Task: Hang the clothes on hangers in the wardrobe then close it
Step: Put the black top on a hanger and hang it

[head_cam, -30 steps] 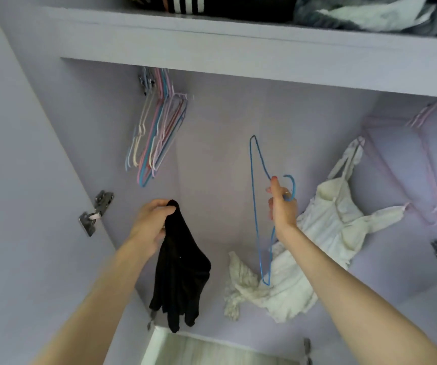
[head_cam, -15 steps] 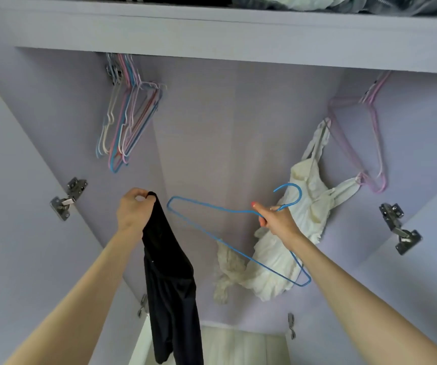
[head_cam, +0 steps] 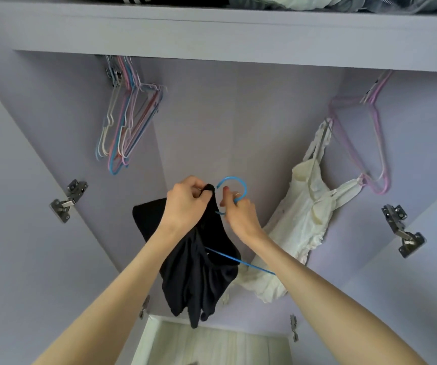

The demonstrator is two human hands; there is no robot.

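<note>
My left hand (head_cam: 184,200) pinches the top edge of a black garment (head_cam: 199,270), which hangs down in front of the open wardrobe. My right hand (head_cam: 238,212) grips a blue wire hanger (head_cam: 234,181) at the neck below its hook. The hanger's left arm is hidden inside the black garment, and its right arm sticks out lower right. The two hands are close together at the garment's top. A white dress (head_cam: 304,214) hangs on a pink hanger (head_cam: 370,143) at the right of the wardrobe.
A bunch of several empty coloured hangers (head_cam: 125,127) hangs at the upper left. A shelf (head_cam: 238,35) above holds folded clothes. Metal door hinges (head_cam: 67,201) sit on the left wall and hinges (head_cam: 401,230) on the right. The wardrobe doors stand open.
My hands have come together. The blue hanger, held apart from the black garment half a second ago, now has one arm inside it.
</note>
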